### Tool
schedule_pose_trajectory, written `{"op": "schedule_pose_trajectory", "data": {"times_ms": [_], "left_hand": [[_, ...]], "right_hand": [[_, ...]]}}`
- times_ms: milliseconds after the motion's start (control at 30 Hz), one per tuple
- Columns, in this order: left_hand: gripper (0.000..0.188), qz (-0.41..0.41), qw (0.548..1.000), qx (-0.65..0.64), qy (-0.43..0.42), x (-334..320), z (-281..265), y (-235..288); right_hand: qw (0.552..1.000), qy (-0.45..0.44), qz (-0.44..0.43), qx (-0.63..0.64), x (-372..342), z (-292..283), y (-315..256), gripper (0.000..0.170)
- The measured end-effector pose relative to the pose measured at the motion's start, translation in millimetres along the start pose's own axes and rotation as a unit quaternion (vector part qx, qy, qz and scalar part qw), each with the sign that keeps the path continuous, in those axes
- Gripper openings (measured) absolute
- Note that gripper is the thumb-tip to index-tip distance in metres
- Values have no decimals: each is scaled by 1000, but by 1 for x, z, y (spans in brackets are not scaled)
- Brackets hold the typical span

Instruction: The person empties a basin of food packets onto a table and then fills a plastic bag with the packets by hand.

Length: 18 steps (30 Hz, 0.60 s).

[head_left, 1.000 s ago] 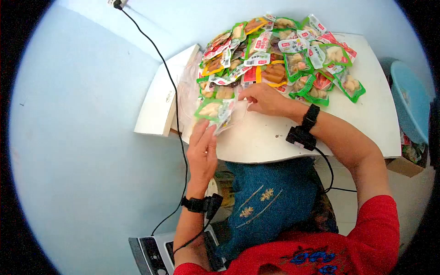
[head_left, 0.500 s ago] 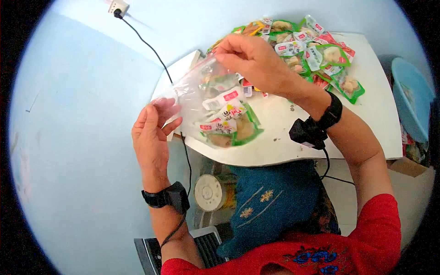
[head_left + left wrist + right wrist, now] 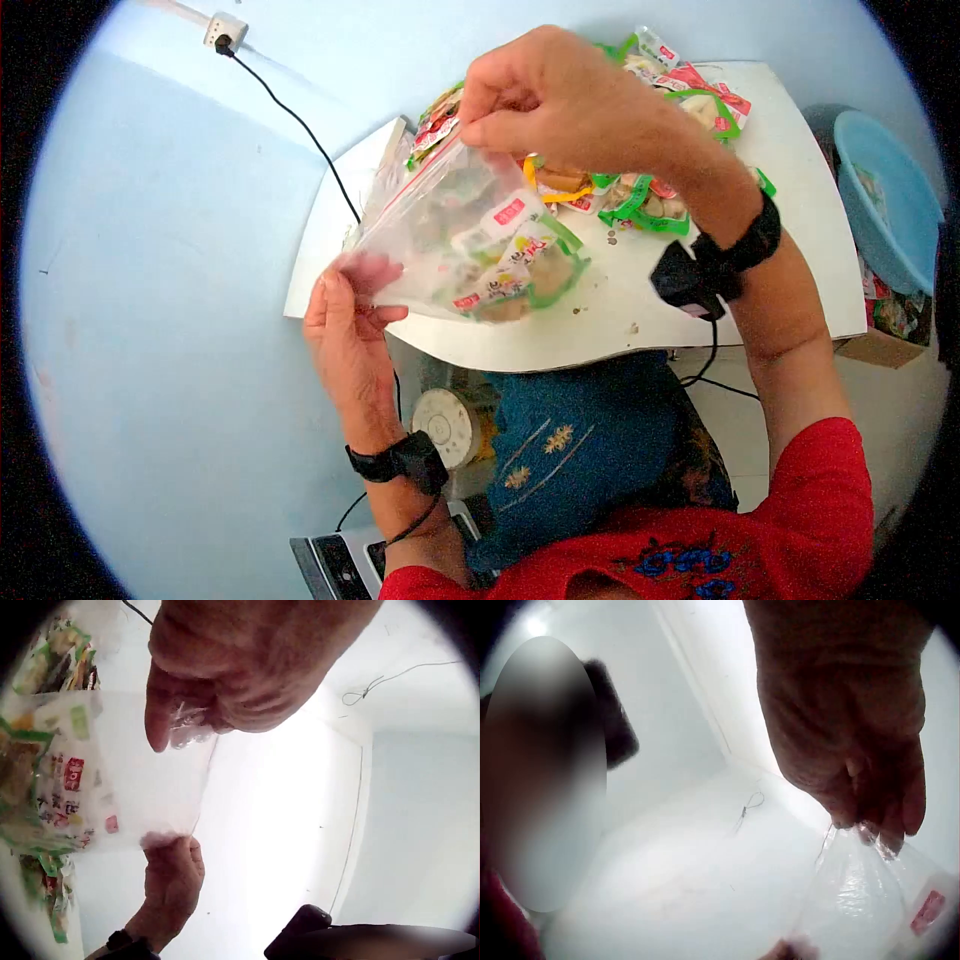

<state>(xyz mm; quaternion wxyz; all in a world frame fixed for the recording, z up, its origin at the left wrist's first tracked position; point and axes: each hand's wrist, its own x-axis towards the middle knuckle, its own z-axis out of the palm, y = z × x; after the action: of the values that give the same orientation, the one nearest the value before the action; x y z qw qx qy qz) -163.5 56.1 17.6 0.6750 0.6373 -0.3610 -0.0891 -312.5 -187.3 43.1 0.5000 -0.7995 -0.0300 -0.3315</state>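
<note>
A clear zip bag with a red line along its mouth hangs between both hands over the table. Inside, at its lower right end, lie several green-edged snack packets with white and red labels. My right hand pinches the upper corner of the bag's mouth between thumb and curled fingers. At the opposite corner my left hand holds the bag, some of its fingers showing through the clear film. The left wrist view has the film drawn out between the two hands.
A heap of snack packets lies at the back of the white table, partly hidden by my right arm. A blue basin stands to the right. A black cord runs from a wall socket down behind the table.
The hands have lifted the bag from the table, the right hand moving up and the left going left then slightly down. The bag's mouth is now drawn straighter between them.
</note>
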Motion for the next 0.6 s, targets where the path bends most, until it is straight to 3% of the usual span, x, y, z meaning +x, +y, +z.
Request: {"op": "schedule_pose_trajectory", "data": {"times_ms": [100,133,233,367,600], "left_hand": [[33,-76,997,-15,4,4,12,-8],[34,-56,998,0,33,3,15,-6],[34,50,998,27,36,4,10,4],[30,-41,997,39,47,5,20,-1],[24,56,985,143,80,7,6,10]], "right_hand": [[994,-29,2,-105,2,-4,11,9],[992,-20,1,-122,3,-1,14,8],[999,11,-43,25,4,0,14,17],[998,-18,5,-62,5,3,30,18],[998,-40,29,-40,3,5,21,12]]}}
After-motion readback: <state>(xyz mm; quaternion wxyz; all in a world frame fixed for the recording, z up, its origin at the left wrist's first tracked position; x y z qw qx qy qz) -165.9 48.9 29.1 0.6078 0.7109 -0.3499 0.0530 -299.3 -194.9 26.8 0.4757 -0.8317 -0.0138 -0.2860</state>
